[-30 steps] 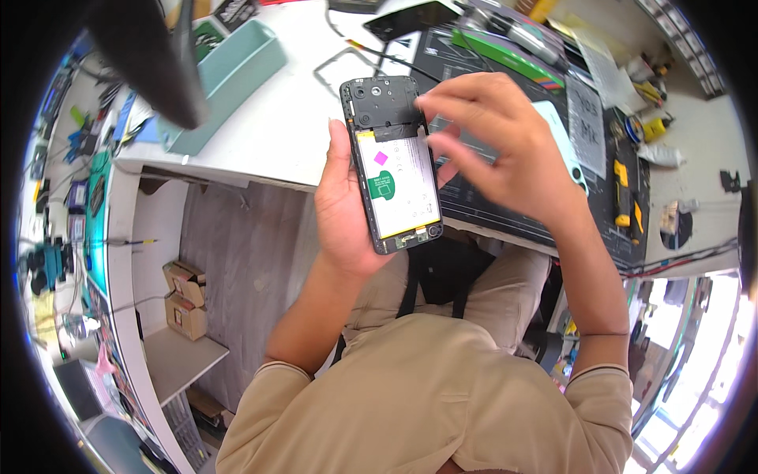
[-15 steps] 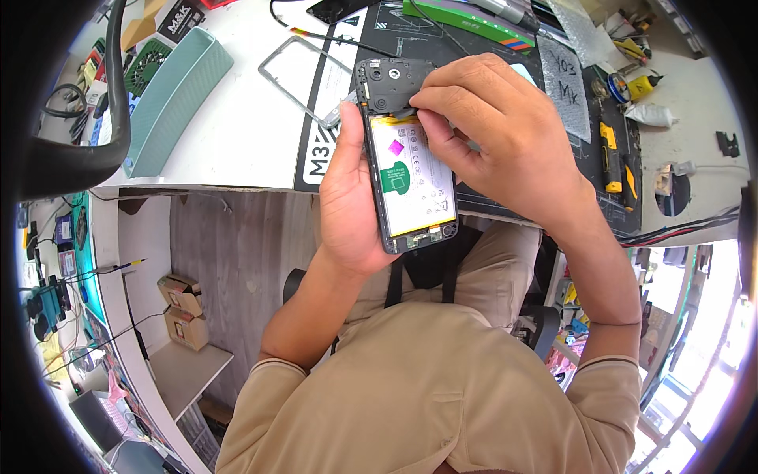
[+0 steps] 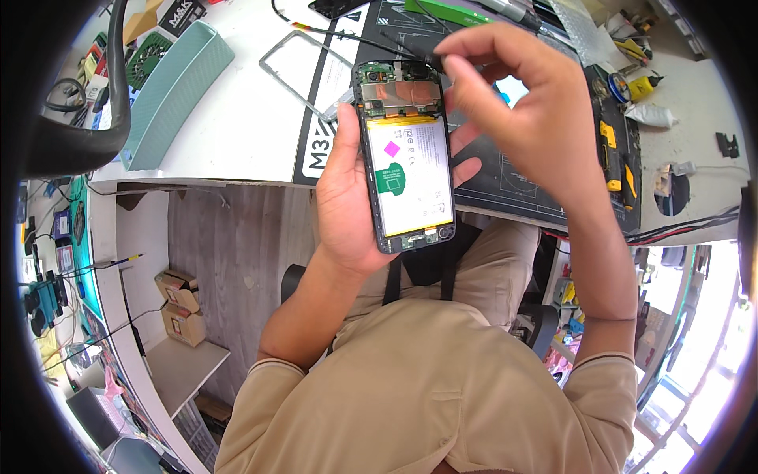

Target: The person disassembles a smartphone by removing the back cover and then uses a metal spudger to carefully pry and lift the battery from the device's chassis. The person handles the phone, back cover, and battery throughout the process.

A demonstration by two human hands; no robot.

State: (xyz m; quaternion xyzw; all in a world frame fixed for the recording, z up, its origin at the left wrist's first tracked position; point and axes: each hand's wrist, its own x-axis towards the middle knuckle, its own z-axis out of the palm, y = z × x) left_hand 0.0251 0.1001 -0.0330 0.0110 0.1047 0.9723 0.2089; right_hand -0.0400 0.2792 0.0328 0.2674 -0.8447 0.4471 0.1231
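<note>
The left hand (image 3: 351,197) cradles an opened phone (image 3: 407,154) from beneath, back cover off, held upright above the person's lap and in front of the near edge of the worktop (image 3: 245,118); its grip is wrapped round the phone, thumb along the left edge, fingertips (image 3: 467,170) showing past the right edge. Inside the phone a pale battery (image 3: 412,175) fills the middle, bearing a pink diamond sticker and a green label; above it sits a green circuit board (image 3: 395,83) with camera parts, and a narrow board strip lies at the bottom end. The right hand (image 3: 521,118) hovers just above the phone's upper right corner, its thumb and forefinger pressed together in a pinch; something small and dark may sit at the fingertips, but it is too small to tell. On the worktop, a dark repair mat (image 3: 545,170) lies behind the hands, with yellow-handled tools (image 3: 609,150) at its right side; a thin phone frame (image 3: 304,67) lies to the left of the mat; a pale green tray (image 3: 170,91) stands well apart, farther left.
</note>
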